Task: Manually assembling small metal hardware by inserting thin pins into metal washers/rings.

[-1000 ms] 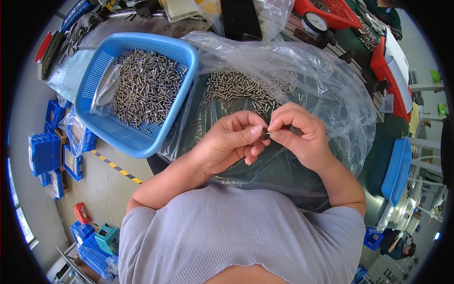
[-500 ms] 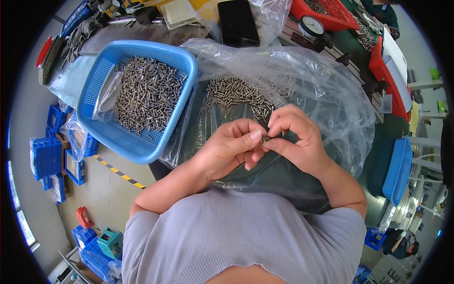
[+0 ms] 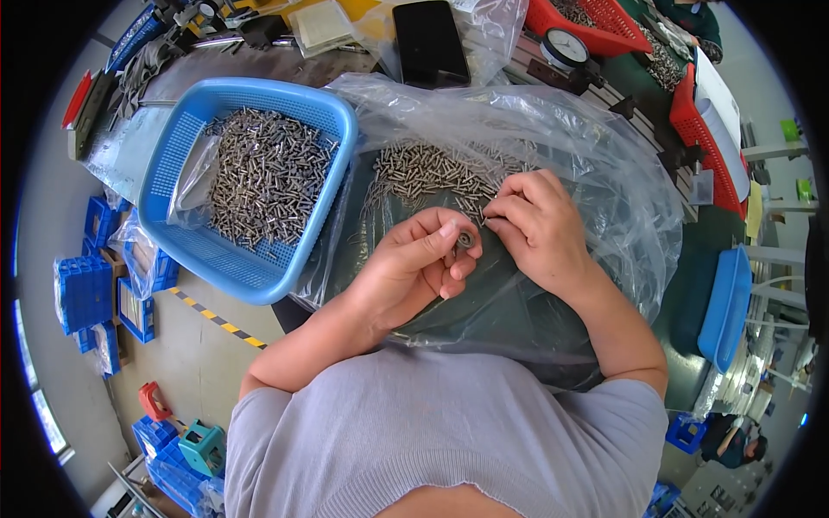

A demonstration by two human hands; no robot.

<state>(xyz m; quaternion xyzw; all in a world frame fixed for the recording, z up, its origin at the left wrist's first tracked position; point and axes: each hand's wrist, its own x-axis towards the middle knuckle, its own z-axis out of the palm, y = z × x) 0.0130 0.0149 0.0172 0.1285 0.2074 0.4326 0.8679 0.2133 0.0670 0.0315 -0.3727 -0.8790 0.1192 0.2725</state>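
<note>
My left hand (image 3: pixel 419 259) holds a small round metal ring (image 3: pixel 465 239) between thumb and fingers, its round face showing. To its right, my right hand (image 3: pixel 542 229) is closed in a pinch, its fingertips at the near edge of a pile of small metal pins (image 3: pixel 432 171). Whatever sits between those fingertips is too small to make out. The pins lie on a clear plastic sheet (image 3: pixel 617 194) spread over the dark green table. Left of the pile, a blue plastic basket (image 3: pixel 347 160) holds a great many similar pins and a piece of clear plastic.
A black phone (image 3: pixel 430 43) lies beyond the sheet, beside a round dial gauge (image 3: pixel 566 47) on a stand. Red baskets (image 3: pixel 706 142) stand at the far right, and a blue tray (image 3: pixel 724 309) is at the right. Blue crates (image 3: pixel 84 281) are stacked on the floor at left.
My hands have drawn apart. The right fingertips left the small piece at my left hand and moved up to the pin pile's edge. The ring in my left hand now shows its face.
</note>
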